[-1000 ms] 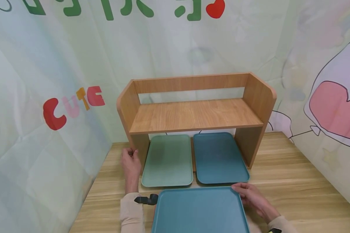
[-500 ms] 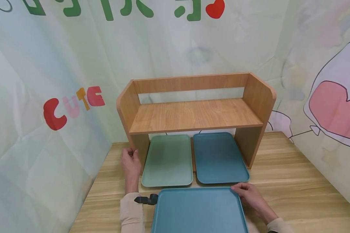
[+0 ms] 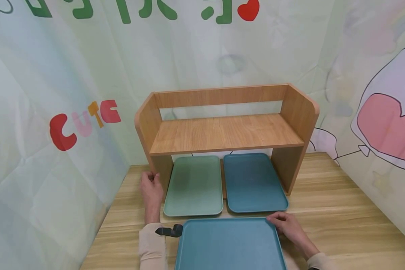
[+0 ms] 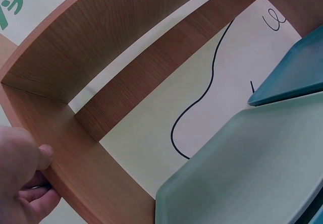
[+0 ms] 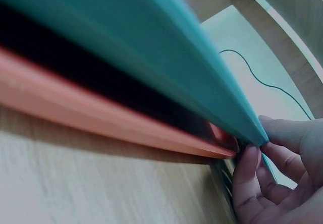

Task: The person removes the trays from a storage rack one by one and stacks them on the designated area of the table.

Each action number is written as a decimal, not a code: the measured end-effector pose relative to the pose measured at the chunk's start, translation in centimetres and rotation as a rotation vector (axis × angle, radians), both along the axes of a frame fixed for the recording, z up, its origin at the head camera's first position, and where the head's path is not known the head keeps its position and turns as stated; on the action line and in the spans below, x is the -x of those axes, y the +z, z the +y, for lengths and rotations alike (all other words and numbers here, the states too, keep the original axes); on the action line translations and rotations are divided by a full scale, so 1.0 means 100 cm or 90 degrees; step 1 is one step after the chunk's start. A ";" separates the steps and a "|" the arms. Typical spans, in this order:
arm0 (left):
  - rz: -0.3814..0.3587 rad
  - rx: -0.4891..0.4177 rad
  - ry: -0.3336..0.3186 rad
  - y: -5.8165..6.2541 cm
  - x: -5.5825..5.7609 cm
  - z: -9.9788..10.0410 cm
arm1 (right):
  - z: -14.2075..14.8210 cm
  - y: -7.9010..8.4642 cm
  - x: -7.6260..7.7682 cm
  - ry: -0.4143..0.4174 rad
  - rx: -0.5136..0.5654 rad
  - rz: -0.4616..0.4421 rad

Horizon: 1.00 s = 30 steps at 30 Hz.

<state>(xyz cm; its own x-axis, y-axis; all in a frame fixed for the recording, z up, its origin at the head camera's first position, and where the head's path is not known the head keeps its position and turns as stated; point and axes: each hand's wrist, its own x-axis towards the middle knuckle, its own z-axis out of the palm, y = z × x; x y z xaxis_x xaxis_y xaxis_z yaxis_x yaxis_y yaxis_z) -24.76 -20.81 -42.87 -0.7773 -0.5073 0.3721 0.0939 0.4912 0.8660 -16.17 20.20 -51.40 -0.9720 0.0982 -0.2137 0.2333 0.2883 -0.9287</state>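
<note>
One pale-green tray (image 3: 193, 185) and one dark-blue tray (image 3: 255, 182), both rectangular, were already set mostly beneath the brown wooden shelf (image 3: 227, 133), pinched by the left hand (image 3: 152, 190); outside, in front of it, a teal rectangular tray (image 3: 231, 245) was pinched at one corner by the right hand (image 3: 291, 228).

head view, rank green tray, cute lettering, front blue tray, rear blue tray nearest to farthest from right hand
1. front blue tray, right corner pinched
2. rear blue tray, just beyond
3. green tray, further left
4. cute lettering, far left

the front tray (image 3: 231, 243) looks smooth plastic, the shelf (image 3: 227, 132) grained wood.
</note>
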 end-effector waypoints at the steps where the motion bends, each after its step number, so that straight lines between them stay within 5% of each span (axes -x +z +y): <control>1: 0.001 -0.001 0.002 0.000 0.000 0.000 | 0.000 -0.001 0.001 -0.002 -0.004 -0.001; 30: -0.001 -0.002 0.007 0.001 0.000 0.000 | 0.000 0.000 0.000 0.008 -0.031 -0.018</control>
<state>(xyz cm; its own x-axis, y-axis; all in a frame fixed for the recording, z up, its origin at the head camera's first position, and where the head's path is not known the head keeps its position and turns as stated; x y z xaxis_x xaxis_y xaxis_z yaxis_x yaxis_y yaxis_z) -24.72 -20.79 -42.72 -0.7723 -0.5171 0.3690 0.0863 0.4900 0.8674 -16.21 20.17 -51.40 -0.9670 0.0969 -0.2357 0.2547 0.3356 -0.9069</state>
